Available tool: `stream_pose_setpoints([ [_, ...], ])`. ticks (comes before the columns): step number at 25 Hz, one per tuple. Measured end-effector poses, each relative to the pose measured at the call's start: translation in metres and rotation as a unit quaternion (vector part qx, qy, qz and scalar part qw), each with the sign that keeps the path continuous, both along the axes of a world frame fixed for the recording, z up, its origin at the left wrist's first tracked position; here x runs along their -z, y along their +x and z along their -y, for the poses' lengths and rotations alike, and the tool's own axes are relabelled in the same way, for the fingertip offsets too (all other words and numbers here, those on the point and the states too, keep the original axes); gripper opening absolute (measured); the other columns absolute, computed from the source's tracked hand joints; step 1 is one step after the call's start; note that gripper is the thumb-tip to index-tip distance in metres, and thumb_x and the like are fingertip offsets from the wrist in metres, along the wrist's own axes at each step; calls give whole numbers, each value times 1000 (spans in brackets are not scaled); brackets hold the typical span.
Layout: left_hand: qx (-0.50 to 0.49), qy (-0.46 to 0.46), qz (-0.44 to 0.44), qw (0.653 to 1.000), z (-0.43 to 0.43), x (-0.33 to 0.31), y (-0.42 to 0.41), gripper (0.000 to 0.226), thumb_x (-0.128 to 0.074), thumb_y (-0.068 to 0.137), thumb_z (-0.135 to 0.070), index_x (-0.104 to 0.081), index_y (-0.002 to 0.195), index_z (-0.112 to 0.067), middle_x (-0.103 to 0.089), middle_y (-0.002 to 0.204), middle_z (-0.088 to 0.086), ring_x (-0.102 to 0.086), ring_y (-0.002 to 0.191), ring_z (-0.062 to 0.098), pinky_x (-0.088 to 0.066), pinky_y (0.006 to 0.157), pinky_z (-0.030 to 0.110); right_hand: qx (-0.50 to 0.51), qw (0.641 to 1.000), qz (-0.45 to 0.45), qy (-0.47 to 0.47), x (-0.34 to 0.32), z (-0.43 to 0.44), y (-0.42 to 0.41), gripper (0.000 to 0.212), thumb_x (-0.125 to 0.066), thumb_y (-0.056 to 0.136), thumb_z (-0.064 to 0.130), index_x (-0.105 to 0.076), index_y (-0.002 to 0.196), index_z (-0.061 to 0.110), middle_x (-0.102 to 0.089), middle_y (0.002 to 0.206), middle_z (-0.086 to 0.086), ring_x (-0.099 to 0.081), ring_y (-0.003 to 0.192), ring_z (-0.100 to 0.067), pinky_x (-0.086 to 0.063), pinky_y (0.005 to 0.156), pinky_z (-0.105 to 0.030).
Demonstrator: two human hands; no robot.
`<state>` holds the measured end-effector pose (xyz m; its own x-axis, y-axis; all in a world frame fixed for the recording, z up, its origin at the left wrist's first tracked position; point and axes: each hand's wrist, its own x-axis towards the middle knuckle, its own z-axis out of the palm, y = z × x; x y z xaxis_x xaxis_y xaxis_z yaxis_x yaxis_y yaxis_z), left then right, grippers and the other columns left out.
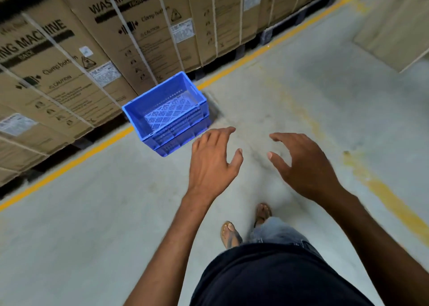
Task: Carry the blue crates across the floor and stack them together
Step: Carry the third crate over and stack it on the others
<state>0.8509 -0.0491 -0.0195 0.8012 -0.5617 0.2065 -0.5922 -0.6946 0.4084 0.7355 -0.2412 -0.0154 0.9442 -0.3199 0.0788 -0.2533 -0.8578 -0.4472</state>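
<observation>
Brown cardboard washing-machine cartons (69, 61) fill upper left. Blue slotted plastic crate (178, 129) sits empty on grey concrete floor (104, 212), centre-left of frame, just beside yellow floor line (69, 164). Its lower ribbed band may be second crate; cannot tell. Long axis runs lower left to upper right, long side facing hands. Left hand (212, 164) is nearer, at crate's lower right corner, fingers (222, 132) spread, holding nothing. Right hand (304, 166) is further right, fingers open, empty. Crate lies up-left of both.
</observation>
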Motion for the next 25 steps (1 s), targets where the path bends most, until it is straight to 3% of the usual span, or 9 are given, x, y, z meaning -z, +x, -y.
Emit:
stream_pose_setpoints([
  [3, 97, 11, 5, 995, 24, 1, -55, 46, -57, 91, -42, -54, 134, -26, -60, 129, -10, -50, 123, 14, -34, 100, 31, 89, 996, -4, 12, 6, 2, -87, 46, -50, 96, 52, -52, 135, 29, -59, 136, 5, -53, 125, -18, -46, 103, -40],
  [7, 212, 26, -12, 977, 68, 3, -139, 45, -57, 91, -40, -55, 133, -25, -61, 128, -10, -51, 123, 12, -33, 102, 30, 211, 976, 11, 47, 17, 16, -206, 40, -52, 94, 54, -52, 131, 38, -59, 130, 13, -52, 122, -12, -45, 99, -35],
  [14, 364, 48, -42, 929, 161, 11, -326, 46, -57, 93, -44, -51, 137, -31, -60, 131, -15, -52, 124, 10, -31, 103, 26, 387, 915, 51, 100, 31, 40, -435, 41, -50, 94, 62, -55, 129, 39, -60, 127, 18, -51, 118, -5, -43, 95, -27],
  [19, 457, 43, -57, 887, 231, 10, -482, 53, -50, 96, -55, -39, 145, -36, -53, 140, -17, -48, 128, 5, -31, 105, 25, 490, 866, 64, 75, 25, 57, -579, 43, -46, 95, 64, -56, 127, 37, -59, 128, 17, -48, 121, -5, -44, 99, -33],
  [22, 516, 71, -86, 849, 275, 11, -556, 47, -52, 94, -55, -47, 138, -37, -58, 135, -18, -53, 124, 7, -38, 100, 27, 580, 788, 133, 160, 32, 73, -650, 31, -57, 94, 57, -60, 119, 40, -61, 118, 27, -52, 114, 5, -44, 89, -23],
  [25, 560, 128, -148, 805, 326, 23, -616, 40, -59, 93, -51, -57, 129, -35, -63, 127, -20, -58, 117, 5, -46, 94, 27, 647, 648, 247, 318, 48, 94, -709, 17, -69, 89, 43, -68, 105, 35, -69, 97, 27, -63, 99, 5, -44, 76, -7],
])
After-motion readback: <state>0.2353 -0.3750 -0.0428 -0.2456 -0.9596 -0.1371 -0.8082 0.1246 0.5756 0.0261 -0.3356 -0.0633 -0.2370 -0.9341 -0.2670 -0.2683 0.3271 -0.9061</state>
